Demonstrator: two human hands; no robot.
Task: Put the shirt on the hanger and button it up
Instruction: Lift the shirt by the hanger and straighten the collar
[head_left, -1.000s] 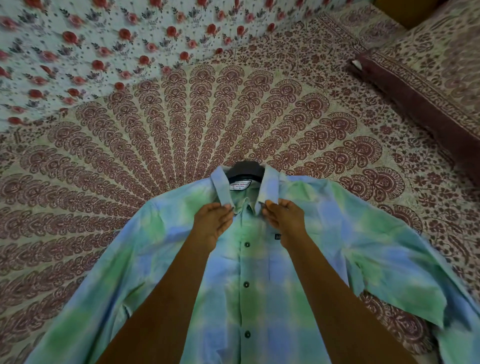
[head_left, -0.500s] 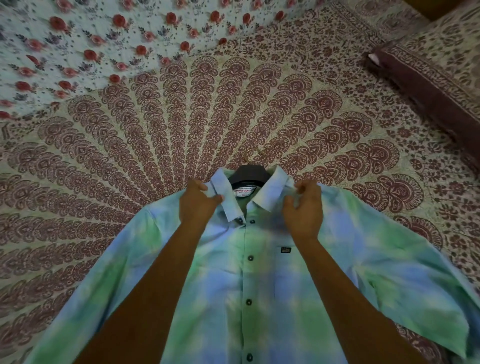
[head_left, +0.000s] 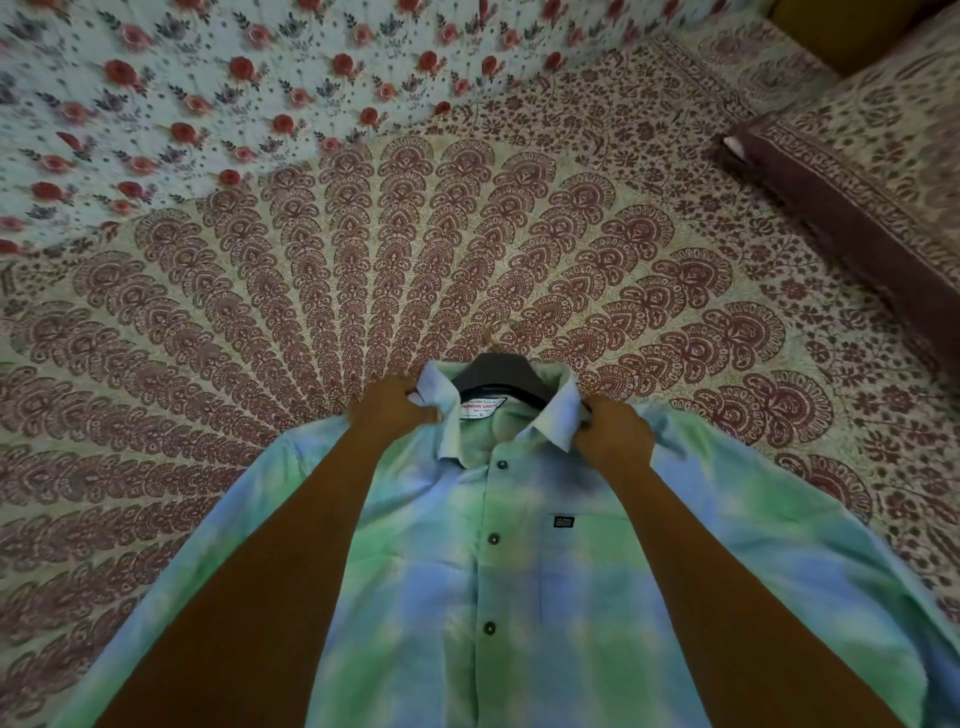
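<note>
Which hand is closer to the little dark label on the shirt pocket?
Right. The right hand grips the collar just above the pocket label; the left hand grips the collar's far side.

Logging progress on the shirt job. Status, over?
Left hand and right hand grip the collar. The shirt lies on its hanger on the bedspread, visible buttons fastened. Nothing blocking.

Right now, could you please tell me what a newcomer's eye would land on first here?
The green-and-blue checked shirt, buttoned on a black hanger, fills the lower centre. The left hand and right hand grip its collar, over a maroon-printed bedsheet.
</note>
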